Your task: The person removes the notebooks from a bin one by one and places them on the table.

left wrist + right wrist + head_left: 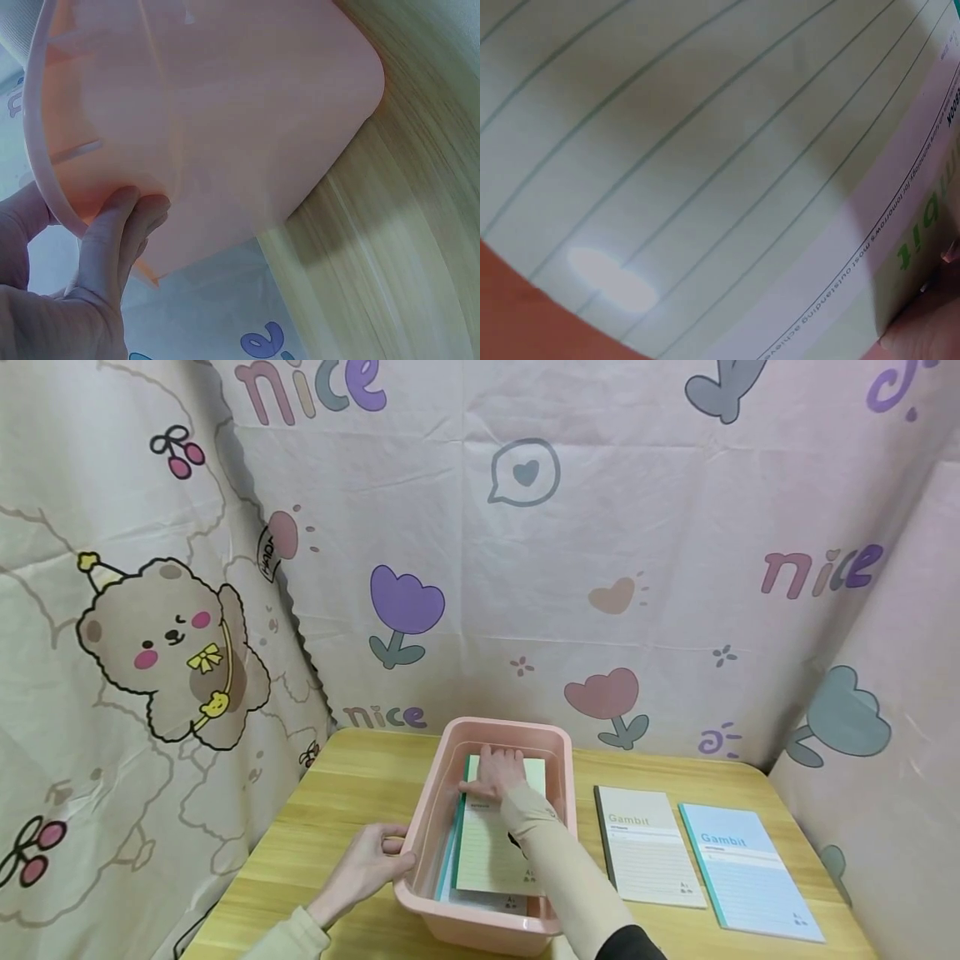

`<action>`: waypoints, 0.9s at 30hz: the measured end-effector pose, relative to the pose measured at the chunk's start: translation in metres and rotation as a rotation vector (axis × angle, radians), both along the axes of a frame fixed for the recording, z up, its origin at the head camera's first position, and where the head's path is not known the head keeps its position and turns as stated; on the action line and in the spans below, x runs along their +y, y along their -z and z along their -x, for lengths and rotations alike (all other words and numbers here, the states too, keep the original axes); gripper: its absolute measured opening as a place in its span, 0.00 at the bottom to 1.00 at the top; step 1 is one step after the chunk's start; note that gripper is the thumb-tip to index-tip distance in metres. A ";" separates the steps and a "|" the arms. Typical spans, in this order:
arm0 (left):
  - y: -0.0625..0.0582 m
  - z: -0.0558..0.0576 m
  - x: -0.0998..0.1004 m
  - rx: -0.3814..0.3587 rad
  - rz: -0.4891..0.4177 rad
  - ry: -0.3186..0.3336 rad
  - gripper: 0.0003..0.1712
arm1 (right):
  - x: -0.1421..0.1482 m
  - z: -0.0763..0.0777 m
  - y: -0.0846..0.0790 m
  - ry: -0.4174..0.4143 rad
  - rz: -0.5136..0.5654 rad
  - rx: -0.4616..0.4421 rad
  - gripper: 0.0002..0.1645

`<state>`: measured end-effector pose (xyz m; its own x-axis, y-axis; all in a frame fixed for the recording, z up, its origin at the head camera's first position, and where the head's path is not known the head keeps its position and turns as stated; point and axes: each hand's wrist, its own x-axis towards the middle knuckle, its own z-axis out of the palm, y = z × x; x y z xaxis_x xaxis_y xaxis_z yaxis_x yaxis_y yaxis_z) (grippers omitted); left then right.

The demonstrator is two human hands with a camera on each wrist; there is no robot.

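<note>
A pink plastic basin [450,917] stands at the front middle of the table. My left hand [367,864] grips its left rim; in the left wrist view the fingers [112,225] curl under the rim against the outer wall. Inside lies a pale green notebook [491,852] with a green spine, overlapping a bluish notebook [487,900] beneath it. My right hand [498,772] reaches into the basin and holds the green notebook near its far end, thumb at the spine edge and fingers over the far edge. Up close, its ruled cover [690,150] fills the right wrist view.
Right of the basin, a cream notebook [652,852] with a dark spine and a light blue notebook [753,872] lie flat, side by side, on the wooden table [337,785]. Printed curtains [525,568] hang behind the table and at both sides.
</note>
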<state>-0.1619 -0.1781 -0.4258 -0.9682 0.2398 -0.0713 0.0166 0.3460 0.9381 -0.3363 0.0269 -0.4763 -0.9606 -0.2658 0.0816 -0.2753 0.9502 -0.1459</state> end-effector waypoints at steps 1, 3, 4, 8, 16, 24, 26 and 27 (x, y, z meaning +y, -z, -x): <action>0.000 0.000 0.000 -0.002 0.000 0.001 0.33 | -0.001 0.000 -0.003 -0.005 0.007 -0.001 0.50; 0.000 0.000 0.000 -0.003 0.003 0.003 0.33 | -0.002 -0.001 -0.009 -0.015 0.010 -0.008 0.50; 0.000 0.000 0.000 -0.004 0.004 0.003 0.33 | -0.003 -0.002 -0.012 -0.018 0.003 -0.012 0.49; 0.000 0.001 -0.001 -0.004 0.011 0.005 0.32 | -0.007 -0.005 -0.026 -0.024 -0.025 -0.004 0.44; -0.001 0.000 0.000 -0.007 0.024 0.003 0.33 | -0.015 -0.008 -0.056 -0.052 -0.051 0.001 0.46; -0.001 0.001 -0.001 -0.009 0.022 0.004 0.32 | -0.015 -0.016 -0.092 -0.084 -0.050 0.025 0.43; -0.001 0.001 -0.001 -0.009 0.025 0.000 0.32 | -0.014 -0.017 -0.101 -0.090 -0.059 0.036 0.41; -0.001 0.001 -0.001 -0.011 0.025 -0.003 0.32 | -0.013 -0.018 -0.106 -0.092 -0.069 0.041 0.40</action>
<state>-0.1629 -0.1789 -0.4245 -0.9681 0.2347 -0.0876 0.0053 0.3690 0.9294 -0.3185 0.0134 -0.3702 -0.9280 -0.3594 0.0984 -0.3666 0.9279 -0.0675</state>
